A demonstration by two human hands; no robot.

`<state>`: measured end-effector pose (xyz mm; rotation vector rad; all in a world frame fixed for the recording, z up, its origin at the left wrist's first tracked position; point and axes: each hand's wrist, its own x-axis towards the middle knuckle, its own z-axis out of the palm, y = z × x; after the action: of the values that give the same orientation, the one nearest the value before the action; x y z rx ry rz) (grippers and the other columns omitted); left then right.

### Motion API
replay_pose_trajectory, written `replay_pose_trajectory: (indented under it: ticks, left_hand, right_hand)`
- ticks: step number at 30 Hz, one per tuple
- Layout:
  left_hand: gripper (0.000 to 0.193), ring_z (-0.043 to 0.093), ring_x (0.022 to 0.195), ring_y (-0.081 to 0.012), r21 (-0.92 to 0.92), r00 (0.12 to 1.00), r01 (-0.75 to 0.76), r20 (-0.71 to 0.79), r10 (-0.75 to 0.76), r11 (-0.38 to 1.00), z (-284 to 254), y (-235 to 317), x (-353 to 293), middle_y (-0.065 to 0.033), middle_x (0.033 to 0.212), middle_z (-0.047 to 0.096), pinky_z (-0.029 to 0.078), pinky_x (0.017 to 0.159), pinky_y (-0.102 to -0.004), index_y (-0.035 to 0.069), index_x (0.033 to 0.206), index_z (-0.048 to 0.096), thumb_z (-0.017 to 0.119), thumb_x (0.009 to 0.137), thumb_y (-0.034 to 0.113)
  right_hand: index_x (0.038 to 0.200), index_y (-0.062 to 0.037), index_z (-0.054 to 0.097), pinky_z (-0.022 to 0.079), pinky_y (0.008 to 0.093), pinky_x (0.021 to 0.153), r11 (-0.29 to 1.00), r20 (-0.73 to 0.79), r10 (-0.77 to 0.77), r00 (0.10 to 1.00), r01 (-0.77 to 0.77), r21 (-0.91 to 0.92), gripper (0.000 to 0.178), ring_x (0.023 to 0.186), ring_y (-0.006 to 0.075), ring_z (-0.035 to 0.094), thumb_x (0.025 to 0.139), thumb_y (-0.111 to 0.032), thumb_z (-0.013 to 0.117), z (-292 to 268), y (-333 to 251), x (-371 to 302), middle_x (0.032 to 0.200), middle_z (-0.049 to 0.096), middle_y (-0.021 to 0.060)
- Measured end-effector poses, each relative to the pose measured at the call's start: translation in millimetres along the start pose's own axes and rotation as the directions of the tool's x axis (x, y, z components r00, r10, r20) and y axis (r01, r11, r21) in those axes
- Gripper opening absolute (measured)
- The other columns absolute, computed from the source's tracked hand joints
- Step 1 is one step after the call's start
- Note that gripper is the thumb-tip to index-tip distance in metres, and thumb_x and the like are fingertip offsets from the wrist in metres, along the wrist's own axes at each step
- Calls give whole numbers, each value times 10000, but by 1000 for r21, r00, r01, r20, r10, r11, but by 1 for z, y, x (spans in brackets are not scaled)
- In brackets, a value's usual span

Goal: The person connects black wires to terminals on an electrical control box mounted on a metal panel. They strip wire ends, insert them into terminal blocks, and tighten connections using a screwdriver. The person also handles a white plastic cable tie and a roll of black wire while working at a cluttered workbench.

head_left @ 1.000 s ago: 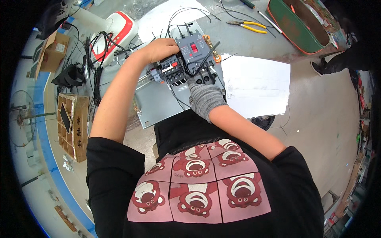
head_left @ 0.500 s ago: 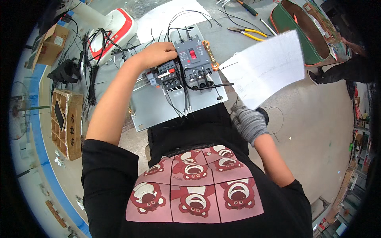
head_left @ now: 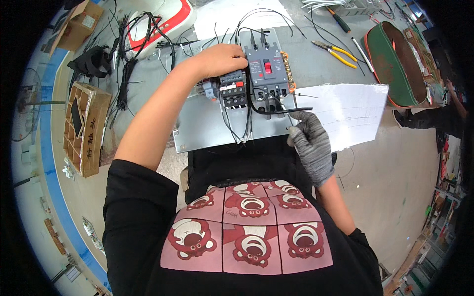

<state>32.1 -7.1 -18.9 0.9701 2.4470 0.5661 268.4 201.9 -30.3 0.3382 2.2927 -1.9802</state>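
Note:
My bare left hand [head_left: 221, 60] is over the top of a dark grey contactor [head_left: 232, 88], beside a moulded-case circuit breaker [head_left: 266, 73] with a red switch. Its fingers are curled down, and what they grip is hidden. Both devices sit on a grey metal mounting plate [head_left: 207, 129]. Black wires [head_left: 249, 106] run down between them. My right hand [head_left: 313, 145], in a grey knit glove, is closed at the plate's near right edge, below the breaker's terminals. A thin wire comes close to its fingertips, but what they pinch is unclear.
A sheet of paper [head_left: 350, 111] lies right of the plate. Beyond it are yellow-handled pliers [head_left: 340, 54], a screwdriver [head_left: 338, 19] and a green open bin [head_left: 385, 64]. Bundled black cable ties [head_left: 129, 74] and a wooden compartment box [head_left: 91, 130] are on the left. Another person's leg shows far right.
My right hand has moved up and left, from beside the paper's lower edge to the plate's edge under the breaker. The paper now lies lower and flatter. My left hand keeps its place on the contactor.

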Motion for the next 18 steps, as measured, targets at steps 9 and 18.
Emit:
replay_pose_trajectory:
  ticks: [9, 18]
  left_hand:
    - [418, 575, 997, -306, 19, 999, -26, -17, 27, 999, 3, -2, 4, -141, 1090, 604, 440, 899, -353, -26, 1009, 619, 435, 863, 319]
    - [467, 571, 1018, -332, -84, 999, -29, -37, 26, 996, 2, -8, 3, -153, 1118, 611, 440, 878, -382, -24, 1002, 621, 433, 860, 380]
  right_hand:
    - [1006, -51, 654, 518, 365, 687, 855, 258, -60, 964, 183, -486, 173, 748, 311, 656, 850, -116, 616, -4, -39, -15, 827, 660, 170]
    - [877, -43, 625, 509, 370, 645, 331, 129, -651, 748, 432, -839, 75, 726, 306, 632, 820, -91, 637, -22, -100, 70, 835, 642, 139]
